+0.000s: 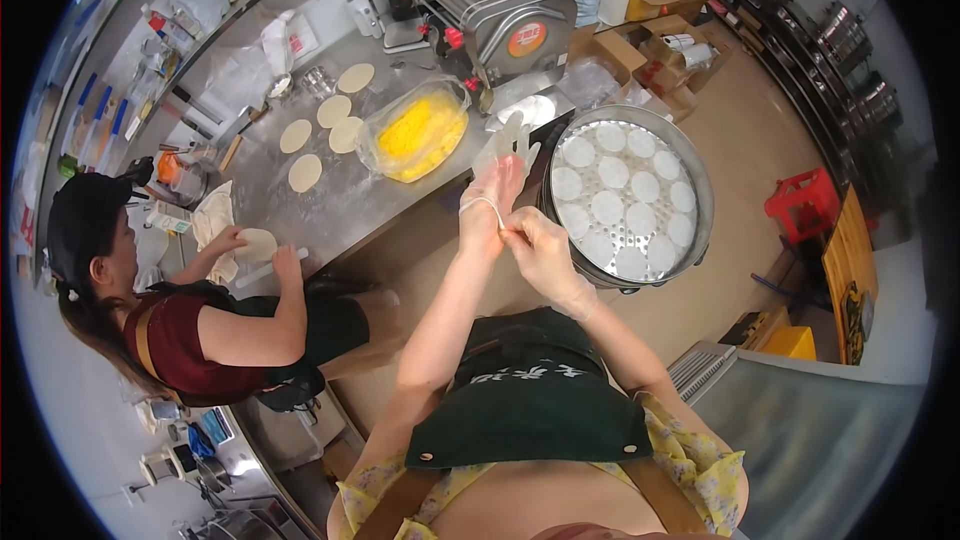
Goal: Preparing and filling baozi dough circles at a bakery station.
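Observation:
My left hand [497, 180] is stretched out with its fingers extended, in a clear plastic glove [514, 143] that stands loose past the fingertips. Around that wrist runs a thin pale band [484, 202]; whether it is a rubber band or the glove's rolled cuff I cannot tell. My right hand [541, 248], which also seems to wear a clear glove, pinches this band at the wrist's right side. Just right of my hands stands a large round metal steamer [706, 202], its perforated base set with several white paper rounds [609, 207].
A steel worktable [345, 202] at left bears flat dough rounds [305, 173], a bag-lined tub of yellow filling [425, 135] and a dough roller machine [510, 25]. A co-worker [215, 310] handles dough there. Cardboard boxes [655, 55] and a red crate [803, 208] stand right.

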{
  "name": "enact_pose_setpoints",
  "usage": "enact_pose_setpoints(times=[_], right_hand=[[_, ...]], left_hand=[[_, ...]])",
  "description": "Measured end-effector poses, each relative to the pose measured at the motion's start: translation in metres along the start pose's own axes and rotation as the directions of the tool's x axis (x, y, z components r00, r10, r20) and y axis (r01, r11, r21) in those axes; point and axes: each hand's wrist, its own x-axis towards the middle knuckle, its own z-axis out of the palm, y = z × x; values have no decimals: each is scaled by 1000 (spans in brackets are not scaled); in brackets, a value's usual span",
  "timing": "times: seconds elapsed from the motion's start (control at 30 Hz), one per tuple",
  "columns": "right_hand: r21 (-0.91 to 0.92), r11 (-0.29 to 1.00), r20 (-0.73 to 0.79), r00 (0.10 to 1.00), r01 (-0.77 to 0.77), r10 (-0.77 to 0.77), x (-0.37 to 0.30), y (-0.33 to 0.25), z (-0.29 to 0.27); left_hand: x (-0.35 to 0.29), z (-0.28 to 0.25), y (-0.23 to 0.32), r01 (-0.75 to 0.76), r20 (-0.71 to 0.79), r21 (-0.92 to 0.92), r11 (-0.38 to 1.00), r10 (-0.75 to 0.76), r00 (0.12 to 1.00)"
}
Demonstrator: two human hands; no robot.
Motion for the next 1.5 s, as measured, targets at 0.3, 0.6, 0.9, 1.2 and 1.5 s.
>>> enact_pose_setpoints(times=[0.3, 0.6, 0.9, 1.2, 1.5], right_hand=[[156, 988, 58, 998, 18, -27, -4, -8, 5], [118, 987, 38, 993, 108, -113, 6, -20, 6], [-27, 993, -154, 981, 114, -116, 28, -36, -3], [-240, 927, -143, 934, 288, -327, 60, -33, 2], [356, 934, 294, 950, -2, -110, 44, -49, 2]], left_hand=[[8, -7, 13, -46, 91, -164, 985, 62, 994], [13, 4, 25, -73, 210, -439, 895, 182, 961], [35, 7, 59, -607, 420, 727, 322, 491, 763], [28, 7, 64, -618, 578, 774, -137, 551, 602], [30, -6, 68, -292, 498, 843, -452, 451, 741]])
